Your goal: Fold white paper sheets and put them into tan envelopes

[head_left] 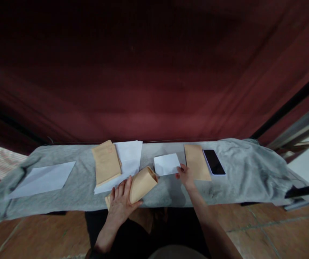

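One open-mouthed kraft envelope point(143, 184), your left hand point(122, 202) spread across it. Just right of that envelope: one small white paper point(166, 164), pinched in your right hand point(184, 175); beyond, one flat kraft envelope point(197, 162), one smartphone point(214, 162). Left of it: one kraft pile point(106, 163), faint red marking illegible; one white sheet point(44, 180).

Table point(240, 172) covered by a grey cloth point(259, 187). Lying on it, left to right: a white sheet point(45, 178); white papers point(130, 154) partly overlain by brown envelopes point(106, 162); an open-ended brown envelope point(143, 184) beneath the left hand point(121, 201); a flat brown envelope point(197, 160); and, just beside this, a dark-screened phone point(214, 162).
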Tool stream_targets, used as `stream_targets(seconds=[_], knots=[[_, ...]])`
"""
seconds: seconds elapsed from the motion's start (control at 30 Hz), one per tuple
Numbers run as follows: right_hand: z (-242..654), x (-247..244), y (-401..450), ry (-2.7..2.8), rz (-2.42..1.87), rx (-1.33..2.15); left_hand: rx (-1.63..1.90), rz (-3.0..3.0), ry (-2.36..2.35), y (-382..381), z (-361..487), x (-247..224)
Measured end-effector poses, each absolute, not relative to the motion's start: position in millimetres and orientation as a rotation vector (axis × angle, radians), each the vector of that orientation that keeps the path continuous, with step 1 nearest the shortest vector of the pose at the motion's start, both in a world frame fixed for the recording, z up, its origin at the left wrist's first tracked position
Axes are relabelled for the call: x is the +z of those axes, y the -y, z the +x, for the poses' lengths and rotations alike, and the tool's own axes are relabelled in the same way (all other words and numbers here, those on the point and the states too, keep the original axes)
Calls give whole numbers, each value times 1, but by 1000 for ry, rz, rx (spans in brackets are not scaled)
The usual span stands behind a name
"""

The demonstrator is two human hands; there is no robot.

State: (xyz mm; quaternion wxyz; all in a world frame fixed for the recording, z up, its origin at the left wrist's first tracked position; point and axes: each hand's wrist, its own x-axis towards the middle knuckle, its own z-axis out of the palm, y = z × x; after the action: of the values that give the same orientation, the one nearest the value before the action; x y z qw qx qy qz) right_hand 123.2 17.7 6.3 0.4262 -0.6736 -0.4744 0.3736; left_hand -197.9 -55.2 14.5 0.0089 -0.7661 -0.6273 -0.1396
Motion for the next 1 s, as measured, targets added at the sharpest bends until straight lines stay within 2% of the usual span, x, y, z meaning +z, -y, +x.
stream_targets(seconds=[0.33, 0.6, 1.0], knots=[[140, 27, 7, 884, -1339, 1056, -467, -2387, 1914, 54, -189, 17], [137, 9, 17, 1106, -1427, 1099, -477, -2400, 1960, 54, -187, 17], [170, 29, 7, 1538, -1490, 1083, -459, -2467, 1864, 46, -183, 24]])
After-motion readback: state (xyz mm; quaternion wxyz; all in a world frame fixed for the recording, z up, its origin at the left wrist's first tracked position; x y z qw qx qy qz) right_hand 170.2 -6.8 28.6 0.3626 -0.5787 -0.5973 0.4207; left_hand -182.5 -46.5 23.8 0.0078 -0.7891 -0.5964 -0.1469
